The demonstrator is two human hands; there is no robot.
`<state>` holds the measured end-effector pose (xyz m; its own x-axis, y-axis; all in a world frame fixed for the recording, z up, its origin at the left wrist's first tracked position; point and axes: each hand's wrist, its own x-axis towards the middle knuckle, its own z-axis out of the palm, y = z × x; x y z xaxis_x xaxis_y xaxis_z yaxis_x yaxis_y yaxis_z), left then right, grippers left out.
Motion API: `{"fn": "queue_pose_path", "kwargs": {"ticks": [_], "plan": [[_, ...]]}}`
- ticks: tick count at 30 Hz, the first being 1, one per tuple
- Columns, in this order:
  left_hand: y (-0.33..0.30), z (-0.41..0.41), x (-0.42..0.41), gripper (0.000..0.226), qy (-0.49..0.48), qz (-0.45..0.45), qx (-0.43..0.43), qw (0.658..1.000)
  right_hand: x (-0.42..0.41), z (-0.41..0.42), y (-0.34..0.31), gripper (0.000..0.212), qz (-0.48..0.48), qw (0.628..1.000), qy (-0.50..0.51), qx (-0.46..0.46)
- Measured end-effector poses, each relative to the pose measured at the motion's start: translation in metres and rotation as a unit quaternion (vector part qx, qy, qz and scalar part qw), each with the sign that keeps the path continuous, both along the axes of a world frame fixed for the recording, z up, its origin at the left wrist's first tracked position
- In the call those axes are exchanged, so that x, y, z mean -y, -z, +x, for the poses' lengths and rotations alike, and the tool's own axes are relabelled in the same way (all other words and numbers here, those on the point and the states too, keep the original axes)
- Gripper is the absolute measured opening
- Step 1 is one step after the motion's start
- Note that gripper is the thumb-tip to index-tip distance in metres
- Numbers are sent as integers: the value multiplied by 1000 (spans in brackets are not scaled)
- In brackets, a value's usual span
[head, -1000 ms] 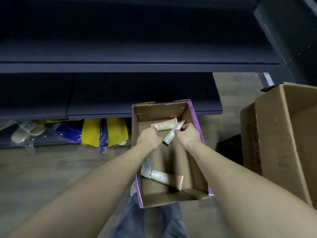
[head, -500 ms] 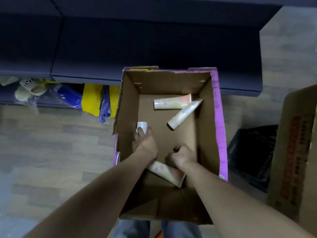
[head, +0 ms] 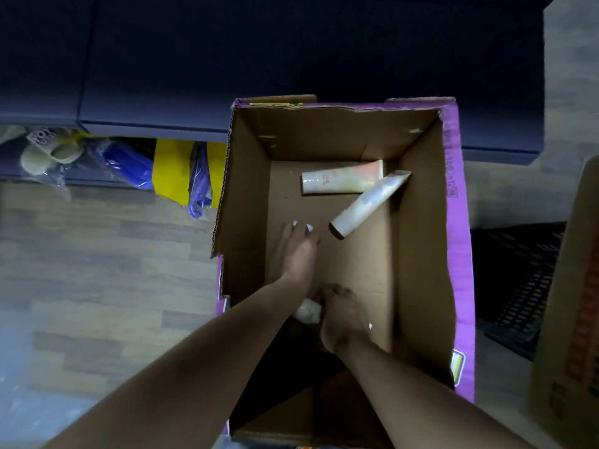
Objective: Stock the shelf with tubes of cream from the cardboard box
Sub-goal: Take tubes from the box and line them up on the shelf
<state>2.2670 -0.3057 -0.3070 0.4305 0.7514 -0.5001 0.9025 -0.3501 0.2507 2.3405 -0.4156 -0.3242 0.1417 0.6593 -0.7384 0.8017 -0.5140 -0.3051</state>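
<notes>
Both hands have sunk deeper into the cardboard box [head: 424,241]: the left hand [head: 296,254] curls its grip round a white-capped tube [head: 303,226], the right hand [head: 345,319] clamps another tube [head: 308,312]. Two more tubes [head: 342,181] lie crossed by the far wall, below the dark shelf [head: 291,59].

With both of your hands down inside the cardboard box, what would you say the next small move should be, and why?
Probably lift both hands straight up out of the cardboard box. The left hand is curled over a white-capped tube, and the right hand grips another tube near the box floor. With a tube in each hand, the dark shelf just beyond the box seems the natural next stop.
</notes>
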Motion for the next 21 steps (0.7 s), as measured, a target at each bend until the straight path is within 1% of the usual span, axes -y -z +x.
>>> {"fn": "queue_pose_path", "kwargs": {"ticks": [2, 4, 5, 6, 7, 9, 11, 12, 13, 16, 17, 18, 19, 20, 21], "plan": [[-2, -6, -7, 29, 26, 19, -30, 999, -3, 6, -1, 41, -8, 998, 68, 15], [-5, -10, -7, 37, 9, 13, -42, 999, -7, 16, -3, 40, -23, 984, 179, 7], [-5, -11, -3, 44, 53, 19, -79, 995, -9, 21, -4, 38, -27, 972, 233, 3], [-6, -14, 3, 49, 93, 34, -94, 991, -11, 26, -6, 38, -28, 959, 283, 4], [-5, -17, 7, 53, 134, 46, -114, 983, -14, 30, -7, 41, -26, 944, 329, 8], [6, -21, 12, 61, 194, 63, -145, 968, -17, 35, -7, 55, -3, 916, 401, 23], [9, -20, 16, 58, 244, 77, -178, 950, -16, 39, -5, 67, 29, 896, 440, 39], [11, -18, 16, 55, 255, 83, -187, 945, -15, 41, -4, 68, 39, 890, 452, 43], [11, -16, 16, 53, 248, 84, -201, 944, -14, 43, -3, 65, 42, 887, 459, 45], [8, -12, 14, 46, 146, 57, -244, 957, -10, 44, -6, 41, 53, 892, 444, 60], [8, -10, 14, 44, 121, 41, -251, 960, -9, 42, -10, 31, 81, 901, 420, 74], [8, -8, 14, 43, 109, 29, -252, 961, -8, 41, -12, 20, 121, 915, 373, 98], [8, -7, 15, 45, 103, 21, -253, 962, -7, 41, -13, 16, 161, 929, 307, 128], [7, -6, 15, 48, 99, 13, -253, 962, -5, 42, -12, 25, 185, 943, 232, 153], [7, -6, 14, 52, 93, 4, -251, 964, -3, 44, -8, 39, 199, 952, 164, 168]]}}
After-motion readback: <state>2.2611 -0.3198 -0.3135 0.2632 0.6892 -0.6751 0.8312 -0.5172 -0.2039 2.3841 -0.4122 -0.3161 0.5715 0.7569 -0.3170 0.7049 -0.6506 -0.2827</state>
